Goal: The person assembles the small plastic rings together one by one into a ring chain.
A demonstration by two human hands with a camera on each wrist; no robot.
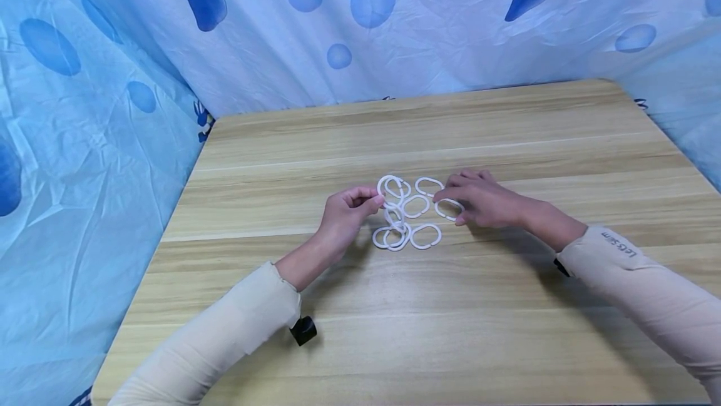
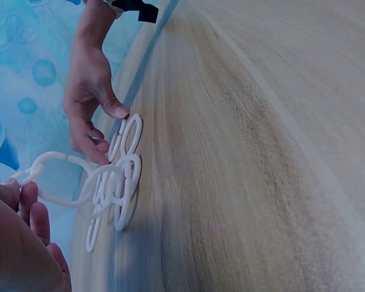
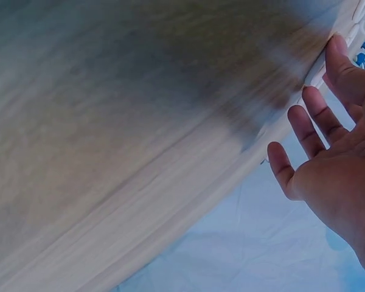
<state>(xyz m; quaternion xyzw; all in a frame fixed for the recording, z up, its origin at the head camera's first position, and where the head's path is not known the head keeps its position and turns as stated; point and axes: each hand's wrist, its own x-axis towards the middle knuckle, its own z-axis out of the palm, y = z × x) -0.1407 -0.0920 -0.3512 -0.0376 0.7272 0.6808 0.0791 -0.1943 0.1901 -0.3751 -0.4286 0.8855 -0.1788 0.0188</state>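
Note:
My left hand (image 1: 343, 215) pinches a white plastic shower curtain ring (image 1: 378, 189) between thumb and fingers, raised off the table. In the left wrist view, further linked rings (image 2: 64, 202) hang from it down to a cluster on the wood. Over to the right, my right hand (image 1: 484, 201) is at a loose oval ring (image 1: 449, 199), its thumb and a fingertip near opposite ends; a firm grip cannot be made out. The right wrist view shows its other fingers (image 3: 304, 131) spread. More rings lie between the hands, one upper (image 1: 430, 178) and one lower (image 1: 426, 226).
The rings lie on a wood-grain table (image 1: 360, 343). A blue patterned curtain (image 1: 270, 49) hangs behind the table and along its left side. Black devices (image 1: 304, 330) are fixed at both wrists.

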